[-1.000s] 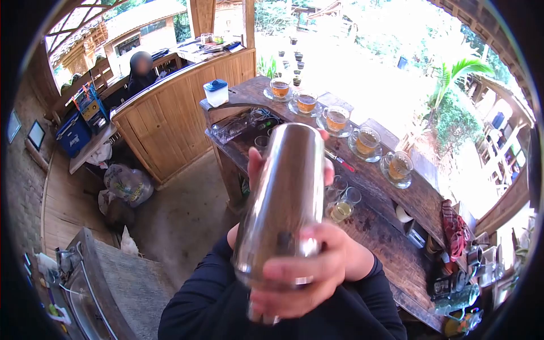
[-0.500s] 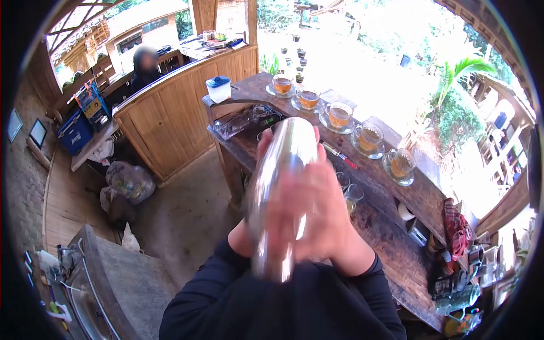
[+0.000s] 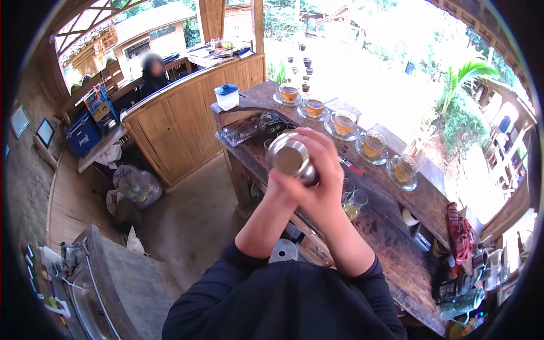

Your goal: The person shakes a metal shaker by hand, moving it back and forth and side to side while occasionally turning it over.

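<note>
A shiny metal cocktail shaker [image 3: 290, 158] is held between both hands in front of my chest, one round end facing the camera. My right hand [image 3: 324, 170] wraps over its right side, fingers curled across the top. My left hand [image 3: 282, 188] supports it from below and behind, and most of its fingers are hidden. Beyond the shaker, several glass cups of amber drink [image 3: 344, 122] stand on saucers in a row along the wooden counter [image 3: 255, 96]. Below them lies a red-handled tool [image 3: 351, 166], partly covered by my right hand.
A drinking glass [image 3: 352, 209] with pale liquid stands on the lower shelf. A blue-lidded container [image 3: 227, 97] sits at the counter's far left end. A red cloth [image 3: 460, 229] lies at right. Behind a wooden partition [image 3: 187, 124] is another person [image 3: 152, 76]. A sink [image 3: 90, 297] is at lower left.
The shaker was upright, blurred and close to the camera; now it is lower and farther out, tipped so one end faces me. Both hands have moved forward with it.
</note>
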A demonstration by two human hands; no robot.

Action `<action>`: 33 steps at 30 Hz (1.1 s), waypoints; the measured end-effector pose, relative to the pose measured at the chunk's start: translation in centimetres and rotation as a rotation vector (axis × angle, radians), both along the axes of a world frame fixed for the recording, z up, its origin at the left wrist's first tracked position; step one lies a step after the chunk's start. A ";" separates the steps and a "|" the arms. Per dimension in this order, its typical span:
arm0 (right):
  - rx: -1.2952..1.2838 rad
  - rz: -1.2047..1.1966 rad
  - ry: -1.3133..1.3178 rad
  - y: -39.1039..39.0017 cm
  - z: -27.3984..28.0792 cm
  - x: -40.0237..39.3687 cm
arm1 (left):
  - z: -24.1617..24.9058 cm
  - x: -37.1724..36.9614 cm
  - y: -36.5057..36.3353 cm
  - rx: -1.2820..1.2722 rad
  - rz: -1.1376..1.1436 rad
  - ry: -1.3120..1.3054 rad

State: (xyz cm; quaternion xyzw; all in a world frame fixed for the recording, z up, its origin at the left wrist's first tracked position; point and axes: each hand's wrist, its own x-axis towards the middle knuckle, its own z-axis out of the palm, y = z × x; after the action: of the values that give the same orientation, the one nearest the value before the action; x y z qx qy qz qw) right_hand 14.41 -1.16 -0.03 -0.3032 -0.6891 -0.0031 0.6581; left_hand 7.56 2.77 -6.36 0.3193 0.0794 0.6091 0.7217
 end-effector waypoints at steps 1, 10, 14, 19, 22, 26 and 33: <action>0.023 -0.020 -0.009 -0.4 0.3 0.0 | 0.1 -0.7 0.2 -0.111 -0.226 -0.145; 0.177 -0.063 -0.336 -3.2 1.4 1.8 | 1.9 -1.7 2.5 0.146 -0.941 -0.376; -0.093 -0.056 0.077 0.3 0.6 0.7 | -0.9 2.3 0.1 -0.317 -0.802 -1.083; 0.330 -0.100 -0.309 -5.7 1.8 0.8 | 4.7 -1.1 -1.3 -0.010 -0.880 -0.505; 0.397 -0.058 -0.405 -2.7 0.1 2.2 | 4.1 0.7 -1.6 0.300 -0.784 -0.526; 0.042 -0.049 0.033 -0.2 1.0 0.8 | 0.1 3.2 -1.1 -0.061 -0.651 -1.249; 1.048 0.139 -0.263 -4.1 1.7 0.2 | 5.6 -1.7 -1.3 0.561 -0.764 -0.434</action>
State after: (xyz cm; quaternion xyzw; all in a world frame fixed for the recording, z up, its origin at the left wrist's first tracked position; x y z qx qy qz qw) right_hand 14.65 -5.28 1.69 0.1145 -0.6901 -0.3407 0.6282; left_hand 5.87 1.46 -0.72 0.3731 -0.3605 0.3524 0.7789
